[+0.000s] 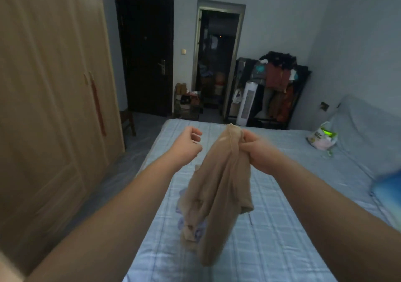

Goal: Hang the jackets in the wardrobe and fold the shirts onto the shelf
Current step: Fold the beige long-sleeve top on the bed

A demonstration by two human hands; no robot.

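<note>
Head view, the only one we have. Your right hand (257, 151) is clamped on a tan shirt (219, 195), bunched at its top edge, centre of frame. Could be the collar or a shoulder seam, can't tell which. The shirt hangs free below the fist, crumpled, with one short sleeve sticking out at lower right. Its low end dangles over the bed (282, 227); can't tell if it touches the sheet. Your left hand (188, 145) is up at the same height, just left of the shirt and not touching it. Fingers curled in, nothing in them.

Step, my read: the fold-the-shirts half, at its very start. Shirt is picked up but not spread, and no fold is made.

Next move needs your left hand on the opposite shoulder so the shirt opens flat between both hands. Then lay it on the bed to fold. The fabric looks thin and limp and will likely twist, so find the seam before you pull.

A lilac garment (191, 227) lies on the bed under the hanging shirt, mostly hidden. Lay the tan one beside it, not on it.

The wardrobe (54, 108) fills the left of frame, doors closed. Shelf not in sight, so a door must open before anything goes away. No jackets I can identify. The clothes rack (280, 82) at upper right holds dark and rust garments, too small to type.
</note>
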